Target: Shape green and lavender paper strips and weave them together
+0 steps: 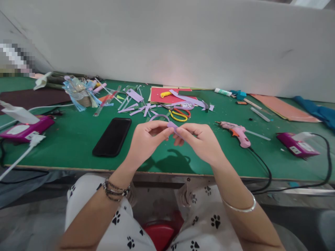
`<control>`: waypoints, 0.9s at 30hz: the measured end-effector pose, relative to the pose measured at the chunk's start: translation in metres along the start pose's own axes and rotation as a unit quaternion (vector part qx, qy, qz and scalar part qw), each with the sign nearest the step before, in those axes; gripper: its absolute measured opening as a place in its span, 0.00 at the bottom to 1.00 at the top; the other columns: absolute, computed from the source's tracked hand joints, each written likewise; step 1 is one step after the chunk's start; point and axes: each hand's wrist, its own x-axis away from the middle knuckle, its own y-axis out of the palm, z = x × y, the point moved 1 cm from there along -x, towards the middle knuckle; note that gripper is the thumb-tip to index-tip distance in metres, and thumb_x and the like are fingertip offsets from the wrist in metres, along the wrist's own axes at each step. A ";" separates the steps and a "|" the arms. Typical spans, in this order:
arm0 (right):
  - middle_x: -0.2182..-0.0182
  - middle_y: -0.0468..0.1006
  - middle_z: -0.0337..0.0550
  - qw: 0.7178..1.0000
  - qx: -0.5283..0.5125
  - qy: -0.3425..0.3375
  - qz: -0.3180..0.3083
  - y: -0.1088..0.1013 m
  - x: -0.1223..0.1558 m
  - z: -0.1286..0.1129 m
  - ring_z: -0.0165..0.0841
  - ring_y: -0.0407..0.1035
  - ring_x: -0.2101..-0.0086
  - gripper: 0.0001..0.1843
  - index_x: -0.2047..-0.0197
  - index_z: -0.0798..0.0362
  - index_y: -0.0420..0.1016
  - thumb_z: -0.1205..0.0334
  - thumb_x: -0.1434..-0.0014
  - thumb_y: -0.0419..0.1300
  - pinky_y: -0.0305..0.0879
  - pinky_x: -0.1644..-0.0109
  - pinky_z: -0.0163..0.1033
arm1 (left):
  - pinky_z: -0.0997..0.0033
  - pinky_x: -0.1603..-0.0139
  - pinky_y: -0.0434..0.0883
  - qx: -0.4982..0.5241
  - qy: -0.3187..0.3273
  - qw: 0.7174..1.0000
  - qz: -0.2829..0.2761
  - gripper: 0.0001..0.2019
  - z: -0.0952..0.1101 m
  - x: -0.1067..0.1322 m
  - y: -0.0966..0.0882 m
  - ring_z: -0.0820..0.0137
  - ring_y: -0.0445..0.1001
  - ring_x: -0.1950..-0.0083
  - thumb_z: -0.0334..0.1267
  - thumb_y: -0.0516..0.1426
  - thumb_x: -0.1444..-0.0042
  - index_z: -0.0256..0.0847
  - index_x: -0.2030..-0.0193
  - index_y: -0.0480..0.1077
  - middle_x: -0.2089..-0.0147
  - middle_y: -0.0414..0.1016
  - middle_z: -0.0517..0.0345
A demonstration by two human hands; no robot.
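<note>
Forearms (95, 212), L fingers (165, 135) & R fingers (185, 135) pinched on purp. strip (171, 124)

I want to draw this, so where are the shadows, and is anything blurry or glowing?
Head view: dark shadows lie on the flat green tabletop, below the bare left hand and bare right hand; head view: coarse squares blur a patch at upper left; head view: the plain grey wall has a soft pinkish glow.

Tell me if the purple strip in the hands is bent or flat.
Bent: the purple strip arcs out beyond the left hand, which pinches it together with the right hand.
</note>
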 end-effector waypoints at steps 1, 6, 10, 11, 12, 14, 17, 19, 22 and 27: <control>0.81 0.74 0.36 1.000 0.000 0.000 0.002 0.000 0.000 0.000 0.24 0.67 0.80 0.15 0.76 0.55 0.71 0.56 0.43 0.53 0.63 0.73 0.29 | 0.80 0.80 0.68 0.001 0.001 1.000 -0.002 0.04 0.000 0.000 0.000 0.76 0.69 0.79 0.36 0.60 0.56 0.37 0.74 0.74 0.78 0.75 0.60; 0.81 0.74 0.37 1.000 0.002 0.008 0.007 0.000 -0.001 0.000 0.24 0.67 0.80 0.16 0.77 0.55 0.71 0.55 0.44 0.54 0.62 0.74 0.30 | 0.80 0.80 0.68 0.003 0.002 1.000 -0.009 0.04 0.000 0.000 0.000 0.76 0.70 0.79 0.35 0.60 0.55 0.37 0.74 0.74 0.78 0.75 0.60; 0.81 0.74 0.37 1.000 -0.002 0.005 0.001 0.000 -0.001 0.001 0.24 0.66 0.80 0.17 0.77 0.55 0.71 0.54 0.44 0.53 0.62 0.74 0.30 | 0.80 0.80 0.68 -0.006 0.006 1.000 -0.011 0.04 -0.001 0.001 -0.001 0.76 0.70 0.79 0.35 0.60 0.55 0.38 0.73 0.75 0.77 0.75 0.60; 0.81 0.74 0.37 1.000 -0.002 0.005 -0.001 0.000 -0.001 0.002 0.24 0.67 0.80 0.17 0.77 0.55 0.71 0.54 0.44 0.53 0.62 0.73 0.30 | 0.80 0.80 0.68 -0.008 0.005 1.000 -0.011 0.04 -0.002 0.001 -0.001 0.76 0.70 0.79 0.35 0.60 0.55 0.38 0.73 0.75 0.77 0.75 0.60; 0.81 0.74 0.37 1.000 -0.002 0.003 -0.002 0.001 0.000 0.002 0.24 0.67 0.79 0.16 0.76 0.55 0.71 0.54 0.43 0.53 0.63 0.73 0.30 | 0.80 0.80 0.68 -0.009 0.005 1.000 -0.012 0.04 -0.003 0.001 -0.001 0.76 0.70 0.79 0.35 0.60 0.55 0.37 0.73 0.75 0.77 0.75 0.60; 0.81 0.74 0.36 1.000 0.000 0.001 -0.004 0.001 0.000 0.003 0.24 0.67 0.79 0.16 0.76 0.55 0.71 0.55 0.43 0.52 0.63 0.73 0.30 | 0.80 0.80 0.68 -0.013 0.003 1.000 -0.012 0.04 -0.004 0.001 -0.001 0.76 0.70 0.79 0.36 0.60 0.55 0.38 0.73 0.75 0.77 0.75 0.60; 0.81 0.74 0.36 1.000 0.008 -0.001 -0.006 0.000 0.000 0.003 0.24 0.67 0.79 0.16 0.76 0.55 0.71 0.56 0.43 0.52 0.62 0.73 0.30 | 0.80 0.80 0.68 -0.018 0.005 1.000 -0.011 0.05 -0.003 0.001 -0.001 0.76 0.70 0.79 0.37 0.60 0.55 0.38 0.72 0.75 0.78 0.74 0.60; 0.81 0.74 0.36 1.000 0.016 -0.003 -0.010 0.000 0.000 0.002 0.24 0.67 0.79 0.16 0.77 0.55 0.70 0.57 0.42 0.52 0.62 0.72 0.30 | 0.80 0.80 0.67 -0.026 0.005 1.000 -0.014 0.06 -0.002 0.000 -0.003 0.76 0.69 0.79 0.38 0.59 0.54 0.38 0.72 0.75 0.79 0.74 0.60; 0.81 0.74 0.36 0.999 0.034 -0.010 -0.014 -0.001 0.000 0.001 0.24 0.67 0.79 0.16 0.77 0.55 0.70 0.58 0.42 0.51 0.62 0.71 0.31 | 0.80 0.80 0.67 -0.037 -0.001 0.998 -0.041 0.08 0.002 -0.001 -0.007 0.76 0.69 0.80 0.39 0.58 0.51 0.38 0.72 0.76 0.79 0.74 0.60; 0.79 0.75 0.36 0.997 0.063 -0.030 -0.020 -0.001 0.000 0.004 0.24 0.67 0.78 0.14 0.74 0.54 0.71 0.59 0.41 0.50 0.61 0.70 0.30 | 0.81 0.79 0.67 -0.051 0.004 0.996 -0.078 0.08 0.004 -0.003 -0.015 0.77 0.70 0.80 0.38 0.57 0.51 0.40 0.68 0.76 0.74 0.77 0.60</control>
